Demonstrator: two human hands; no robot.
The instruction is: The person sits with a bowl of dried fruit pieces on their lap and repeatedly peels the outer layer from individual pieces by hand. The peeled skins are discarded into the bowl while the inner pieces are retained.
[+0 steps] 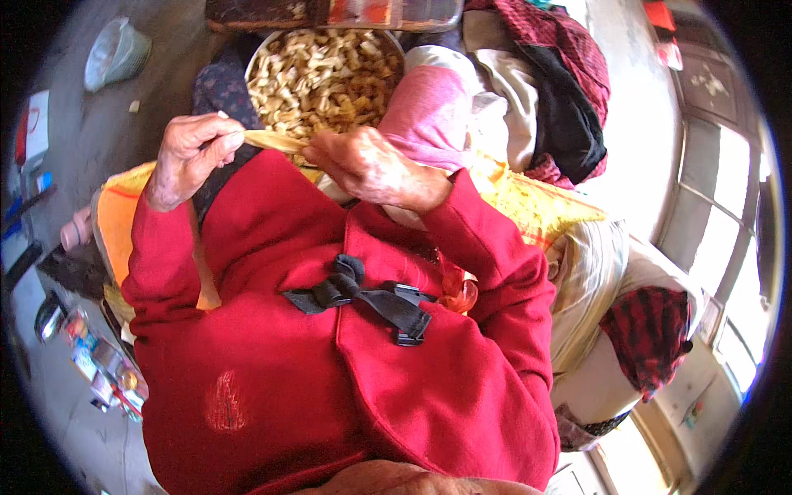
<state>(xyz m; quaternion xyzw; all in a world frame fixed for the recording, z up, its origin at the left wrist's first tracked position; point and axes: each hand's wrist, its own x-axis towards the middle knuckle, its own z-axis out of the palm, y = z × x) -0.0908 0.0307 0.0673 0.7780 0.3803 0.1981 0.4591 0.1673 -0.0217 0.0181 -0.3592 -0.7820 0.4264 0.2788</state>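
My left hand (pixel 195 154) pinches one end of a pale yellow strip (pixel 272 141), perhaps dried plant matter, between thumb and fingers. The other end is in the fingers of my right hand (pixel 371 164), so the strip spans the gap between both hands. Just beyond them a round basin (pixel 249 65) holds a heap of pale and brownish pieces (pixel 322 80), too indistinct to name surely. Both hands are above my lap, and my red coat (pixel 278 371) fills much of the view.
Beyond the basin stands a dark brown case or chest (pixel 266 13). A light plastic bucket (pixel 117 54) is at far left. Piled clothes (pixel 557 93) and pink cloth (pixel 427 105) lie to the right. Yellow cloth (pixel 532 201) covers the seat. Small items (pixel 105 365) crowd the lower left.
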